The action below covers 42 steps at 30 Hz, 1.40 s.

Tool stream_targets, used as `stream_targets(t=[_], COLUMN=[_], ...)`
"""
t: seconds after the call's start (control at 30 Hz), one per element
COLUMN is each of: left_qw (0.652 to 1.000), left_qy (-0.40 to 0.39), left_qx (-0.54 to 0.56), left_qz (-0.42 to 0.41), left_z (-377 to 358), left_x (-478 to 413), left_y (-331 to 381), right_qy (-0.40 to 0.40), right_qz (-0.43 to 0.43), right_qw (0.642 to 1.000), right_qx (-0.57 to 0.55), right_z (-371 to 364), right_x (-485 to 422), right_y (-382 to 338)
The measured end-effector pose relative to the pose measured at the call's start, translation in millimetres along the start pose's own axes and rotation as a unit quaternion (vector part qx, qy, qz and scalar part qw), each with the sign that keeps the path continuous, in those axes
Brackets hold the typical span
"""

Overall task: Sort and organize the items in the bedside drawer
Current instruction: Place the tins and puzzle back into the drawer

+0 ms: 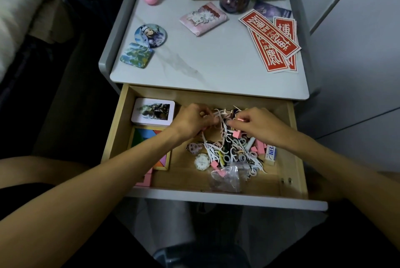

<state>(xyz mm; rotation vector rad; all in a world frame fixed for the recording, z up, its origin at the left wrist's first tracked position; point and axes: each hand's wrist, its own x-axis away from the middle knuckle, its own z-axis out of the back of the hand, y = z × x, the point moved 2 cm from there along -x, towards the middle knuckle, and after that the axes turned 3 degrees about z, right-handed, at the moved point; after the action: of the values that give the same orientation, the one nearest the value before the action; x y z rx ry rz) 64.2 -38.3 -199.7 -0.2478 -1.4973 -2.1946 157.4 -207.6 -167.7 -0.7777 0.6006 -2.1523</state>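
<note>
The wooden bedside drawer (116, 120) stands pulled out. In its middle lies a tangled heap of white floss picks (232, 151) mixed with small pink clips. My left hand (191, 121) has its fingers curled round a bunch of the picks at the heap's far left. My right hand (253, 124) pinches a small pink clip (239, 119) at the heap's far right. A white tin (153, 112) with a picture sits in the drawer's far left corner, with a coloured tangram puzzle (147, 138) in front of it.
In the drawer's front lie a clear plastic bag (226, 178), a round white badge (202, 161) and a white eraser (270, 153). On the nightstand top (194, 60) are two paper cups, a jar, red stickers (272, 36), badges, a pink packet and a pink figure. A bed is at left.
</note>
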Motion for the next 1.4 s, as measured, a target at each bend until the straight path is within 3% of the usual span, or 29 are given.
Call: stream_targets(t=[0.17, 0.3, 0.47, 0.6, 0.8, 0.93, 1.07, 1.17, 1.3, 1.4], left_qw=[0.995, 0.990, 0.998, 0.995, 0.991, 0.989, 0.990, 0.987, 0.984, 0.981], left_qy=[0.003, 0.019, -0.011, -0.070, -0.090, -0.073, -0.071, -0.063, -0.058, -0.082], left_qx=[-0.098, -0.137, -0.056, 0.031, 0.072, 0.083, 0.094, 0.137, 0.161, 0.166], left_qz=[-0.006, -0.007, 0.024, 0.066, 0.068, 0.094, 0.073, 0.058, 0.050, 0.054], left_z=[-1, 3, 15, 32, 58, 56, 56, 58, 55, 49], left_x=[-1, -2, 11, 32, 58, 56, 55, 54, 53, 55], left_y=[3, 5, 13, 17, 5, -6, -2, 2, 6, 7], right_qy=[0.000, -0.074, -0.128, -0.113, -0.114, -0.115, -0.138, -0.111, -0.035, -0.048], right_qz=[0.014, 0.011, 0.034, 0.063, 0.056, 0.030, -0.029, -0.041, -0.009, -0.002], right_qw=[1.000, 0.992, 0.987, 0.949, 0.927, 0.948, 0.972, 0.985, 0.995, 0.980], right_qx=[-0.013, -0.099, 0.093, 0.289, 0.353, 0.294, 0.187, 0.124, -0.091, -0.194], right_z=[-9, -22, -42, -65, -84, -79, -66, -42, -3, 3], right_x=[-2, 1, 1, 4, 3, -2, -10, -14, -5, 0], right_y=[-4, -12, -22, -39, -49, -47, -35, -33, -46, -56])
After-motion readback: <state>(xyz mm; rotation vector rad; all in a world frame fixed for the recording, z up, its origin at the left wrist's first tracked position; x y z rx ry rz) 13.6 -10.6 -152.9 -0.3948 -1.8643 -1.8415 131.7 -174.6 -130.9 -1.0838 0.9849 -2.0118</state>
